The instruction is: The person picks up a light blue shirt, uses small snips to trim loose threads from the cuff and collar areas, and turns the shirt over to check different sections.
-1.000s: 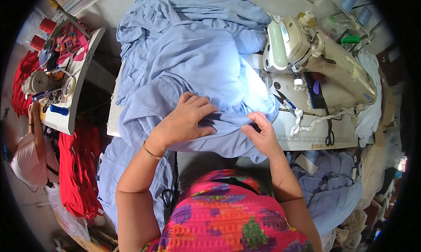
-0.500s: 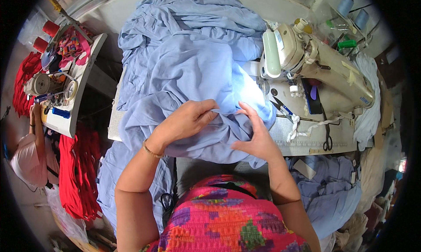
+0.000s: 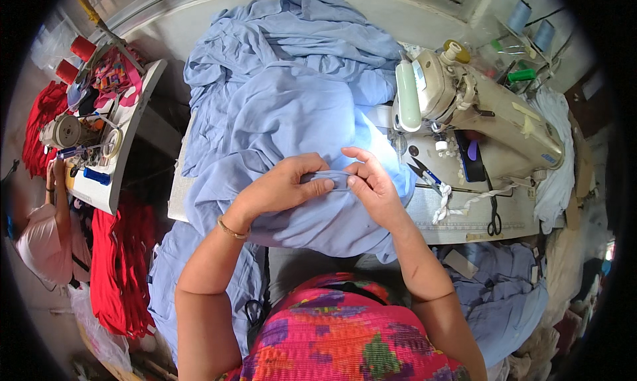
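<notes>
Light blue fabric (image 3: 292, 109) lies heaped across the sewing table and hangs over its front edge. My left hand (image 3: 286, 187) pinches a folded edge of it between thumb and fingers. Close beside it, my right hand (image 3: 373, 190) grips the same fold with thumb and forefinger, its other fingers partly raised. A short stretch of the fold runs between both thumbs. To the right stands a beige sewing machine (image 3: 491, 109), its lamp lighting the cloth next to the needle area.
Blue-handled snips (image 3: 426, 174), black scissors (image 3: 494, 216), a white braided cord (image 3: 443, 205) and a dark phone (image 3: 471, 157) lie right of the cloth. More blue garments (image 3: 494, 295) hang below the table. At left, another person's arm (image 3: 60, 195) reaches toward a second machine table (image 3: 126, 149).
My right hand has closed from a spread pose onto the fabric edge. The left thumb now presses on the fold, and the view has shifted slightly.
</notes>
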Tool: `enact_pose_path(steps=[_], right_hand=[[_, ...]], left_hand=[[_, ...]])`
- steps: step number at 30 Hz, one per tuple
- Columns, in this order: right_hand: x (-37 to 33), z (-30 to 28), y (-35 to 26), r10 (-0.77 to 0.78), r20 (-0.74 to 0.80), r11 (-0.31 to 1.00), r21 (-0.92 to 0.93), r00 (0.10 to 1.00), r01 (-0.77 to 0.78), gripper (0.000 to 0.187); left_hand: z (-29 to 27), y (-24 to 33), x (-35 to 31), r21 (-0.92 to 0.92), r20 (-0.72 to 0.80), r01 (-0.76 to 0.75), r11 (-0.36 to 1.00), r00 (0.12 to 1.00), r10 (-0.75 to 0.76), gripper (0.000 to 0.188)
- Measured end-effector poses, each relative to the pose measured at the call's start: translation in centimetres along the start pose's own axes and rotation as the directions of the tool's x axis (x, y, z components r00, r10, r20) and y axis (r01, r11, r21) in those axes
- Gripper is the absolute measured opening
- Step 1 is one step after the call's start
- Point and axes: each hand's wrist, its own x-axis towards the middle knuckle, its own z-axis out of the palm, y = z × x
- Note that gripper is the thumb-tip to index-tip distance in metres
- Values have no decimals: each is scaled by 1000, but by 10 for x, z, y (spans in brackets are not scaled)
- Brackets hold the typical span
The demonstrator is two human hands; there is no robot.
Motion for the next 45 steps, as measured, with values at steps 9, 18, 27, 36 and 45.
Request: enact_pose_path(steps=[9,18,27,36,45], right_hand=[[-3,-5,-14,78,74,997,-17,994,-77,53],[-7,-2,-2,5,-54,1000,-31,999,-7,44],[-12,1,-8,77,-112,997,15,991,-76,44],[-15,-2,0,11,-163,999,41,986,-5,40],[-19,-6,-4,0,-56,1000,12,998,1,33]], left_hand=[[7,11,0,-231,14,215,949,976,-218,15],[17,-2,-3,-554,-107,88,828,979,-175,11],[36,0,-3,-500,-114,149,853,965,-236,20],[34,19,-1,-489,67,295,821,951,-301,18],[16,18,-2,-205,202,150,967,973,-108,18]])
